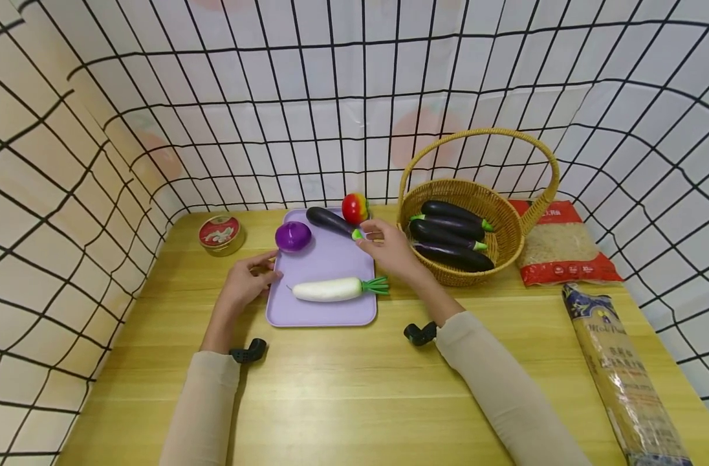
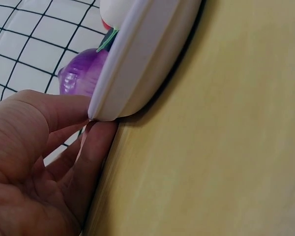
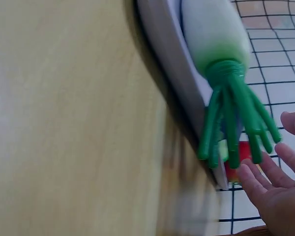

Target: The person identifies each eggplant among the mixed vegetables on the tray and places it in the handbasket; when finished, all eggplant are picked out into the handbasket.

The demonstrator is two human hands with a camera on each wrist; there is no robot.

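A lilac tray lies on the table. My left hand pinches its left rim, the thumb above and fingers below in the left wrist view. On the tray are a purple onion, an eggplant and a white radish whose green leaves pass the right edge. A round red-and-yellow fruit sits at the far right corner; whether it rests on the tray I cannot tell. My right hand is beside the eggplant's green end, fingers apart in the right wrist view, gripping nothing.
A wicker basket with a tall handle holds several eggplants right of the tray. Farther right lie a red-edged bag of grain and a long clear-and-blue packet. A round tin stands at the left. Grid-patterned sheets surround the table.
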